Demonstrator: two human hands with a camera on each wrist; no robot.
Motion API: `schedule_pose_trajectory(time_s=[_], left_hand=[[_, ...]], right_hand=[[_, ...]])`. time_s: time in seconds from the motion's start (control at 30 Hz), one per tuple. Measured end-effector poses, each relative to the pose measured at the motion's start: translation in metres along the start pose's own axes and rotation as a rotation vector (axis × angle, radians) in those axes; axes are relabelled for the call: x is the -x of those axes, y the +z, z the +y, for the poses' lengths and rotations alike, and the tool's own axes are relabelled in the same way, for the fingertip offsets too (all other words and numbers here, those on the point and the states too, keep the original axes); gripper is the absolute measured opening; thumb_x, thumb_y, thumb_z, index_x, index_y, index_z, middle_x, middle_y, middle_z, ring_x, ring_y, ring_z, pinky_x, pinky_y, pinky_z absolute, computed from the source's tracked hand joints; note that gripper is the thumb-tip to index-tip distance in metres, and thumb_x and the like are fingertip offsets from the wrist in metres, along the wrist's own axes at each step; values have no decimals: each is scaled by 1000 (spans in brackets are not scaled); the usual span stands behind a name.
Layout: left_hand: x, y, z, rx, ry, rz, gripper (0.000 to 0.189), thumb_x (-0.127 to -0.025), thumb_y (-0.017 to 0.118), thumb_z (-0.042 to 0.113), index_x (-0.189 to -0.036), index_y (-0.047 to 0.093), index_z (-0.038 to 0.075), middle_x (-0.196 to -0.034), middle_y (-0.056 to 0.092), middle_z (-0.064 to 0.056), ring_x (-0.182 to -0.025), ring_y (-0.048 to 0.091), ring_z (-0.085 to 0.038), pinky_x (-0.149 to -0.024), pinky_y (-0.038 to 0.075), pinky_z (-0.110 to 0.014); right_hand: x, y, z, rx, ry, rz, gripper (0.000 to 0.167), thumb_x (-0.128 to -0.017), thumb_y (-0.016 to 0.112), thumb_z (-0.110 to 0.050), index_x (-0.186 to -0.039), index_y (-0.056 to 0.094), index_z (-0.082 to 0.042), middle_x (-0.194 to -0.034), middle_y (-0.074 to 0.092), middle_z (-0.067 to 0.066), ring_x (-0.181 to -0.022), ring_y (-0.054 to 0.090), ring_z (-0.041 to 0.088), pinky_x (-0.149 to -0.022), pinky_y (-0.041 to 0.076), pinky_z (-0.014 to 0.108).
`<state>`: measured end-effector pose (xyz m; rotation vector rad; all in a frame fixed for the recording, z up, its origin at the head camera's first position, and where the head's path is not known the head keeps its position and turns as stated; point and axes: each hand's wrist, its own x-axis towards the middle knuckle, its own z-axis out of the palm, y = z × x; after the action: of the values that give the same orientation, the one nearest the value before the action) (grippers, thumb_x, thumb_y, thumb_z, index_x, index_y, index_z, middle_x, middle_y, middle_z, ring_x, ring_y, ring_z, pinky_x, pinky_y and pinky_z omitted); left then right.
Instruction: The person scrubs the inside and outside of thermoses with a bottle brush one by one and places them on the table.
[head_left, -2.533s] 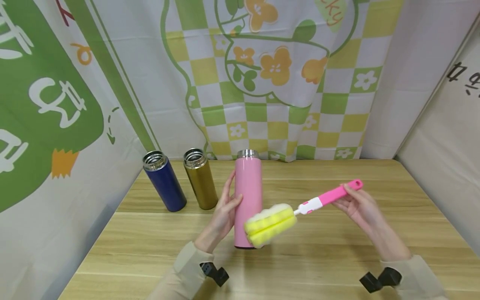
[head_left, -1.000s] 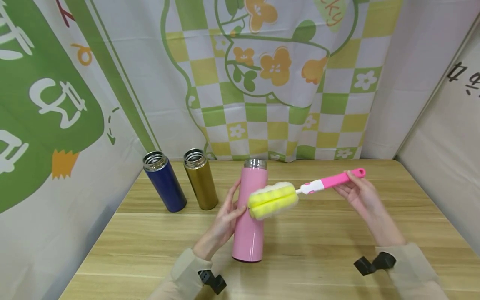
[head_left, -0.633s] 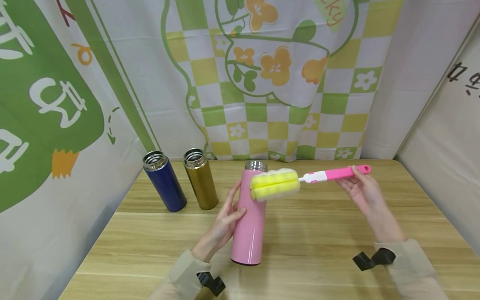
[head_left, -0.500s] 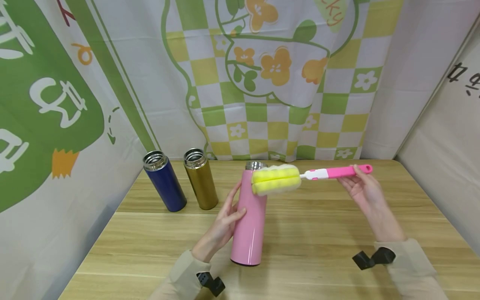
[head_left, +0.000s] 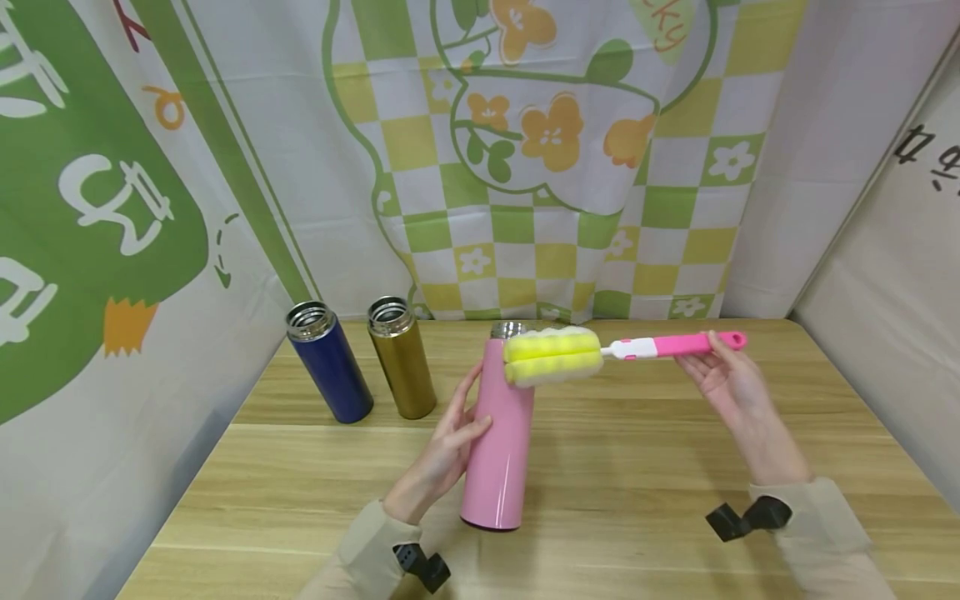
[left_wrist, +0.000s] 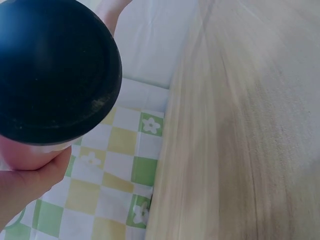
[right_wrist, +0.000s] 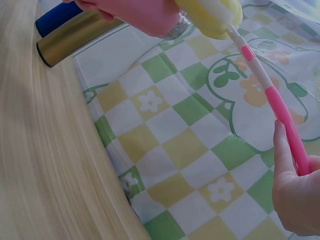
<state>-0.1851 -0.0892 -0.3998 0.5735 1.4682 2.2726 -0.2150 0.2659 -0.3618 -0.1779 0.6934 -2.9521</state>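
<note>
My left hand (head_left: 448, 446) grips a pink thermos bottle (head_left: 495, 467) round its left side, thumb across the front. The bottle has a bare steel neck and leans slightly; its dark base (left_wrist: 55, 75) faces the left wrist camera, held off the table. My right hand (head_left: 727, 379) pinches the pink end of a bottle brush (head_left: 678, 344) between thumb and fingers. The brush lies nearly level, its yellow and white sponge head (head_left: 553, 357) in front of the bottle's upper part, partly covering the neck. Whether sponge and bottle touch, I cannot tell.
A blue bottle (head_left: 332, 375) and a gold bottle (head_left: 405, 371) stand lidless on the wooden table (head_left: 637, 500), left of the pink one. Behind the table's back edge hangs a checked, flower-printed cloth (head_left: 517, 225). Pale fabric walls rise at both sides.
The pink bottle has shifted a little towards me and tilted. The brush has risen from the bottle's lower front to its top and levelled out. Over the last half second, little has moved.
</note>
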Motion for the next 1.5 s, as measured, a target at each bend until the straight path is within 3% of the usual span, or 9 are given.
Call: schedule_pose_trajectory(time_s=[0.3,0.53,0.87,1.03,1.5], left_hand=[[-4,0,5,22,1,26,65,-92,36,5,-142,2,30,-136,26,-17,-110,46,-21,-92,36,-41],[-6,1,7,28,15,47,64,-92,35,3,-142,3,27,-127,36,-11,-101,51,-16,-88,39,-38],[-7,2,9,31,38,114,63,-91,33,0,-142,7,28,-130,32,-21,-103,51,-17,-87,40,-36],[-7,1,9,37,51,117,63,-92,32,0,-142,7,29,-132,31,-22,-106,50,-18,-89,39,-36],[-7,0,10,45,76,114,63,-92,34,1,-142,9,29,-126,36,-17,-103,51,-17,-85,42,-33]], right_hand=[[5,-3,5,100,56,-33,12,-92,38,-4,-94,48,3,-91,60,23,-88,61,31,-83,46,35],[9,-6,8,160,88,-88,20,-94,34,-3,-92,52,5,-94,61,23,-91,61,30,-84,45,35],[15,-8,15,228,123,-98,22,-93,35,-3,-92,56,3,-92,62,19,-88,62,27,-81,47,33],[17,-7,17,243,133,-97,23,-93,35,-3,-94,57,2,-93,62,19,-87,62,27,-81,47,34],[20,-13,20,291,163,-225,27,-95,28,-2,-98,54,3,-94,61,18,-90,62,27,-83,45,34]])
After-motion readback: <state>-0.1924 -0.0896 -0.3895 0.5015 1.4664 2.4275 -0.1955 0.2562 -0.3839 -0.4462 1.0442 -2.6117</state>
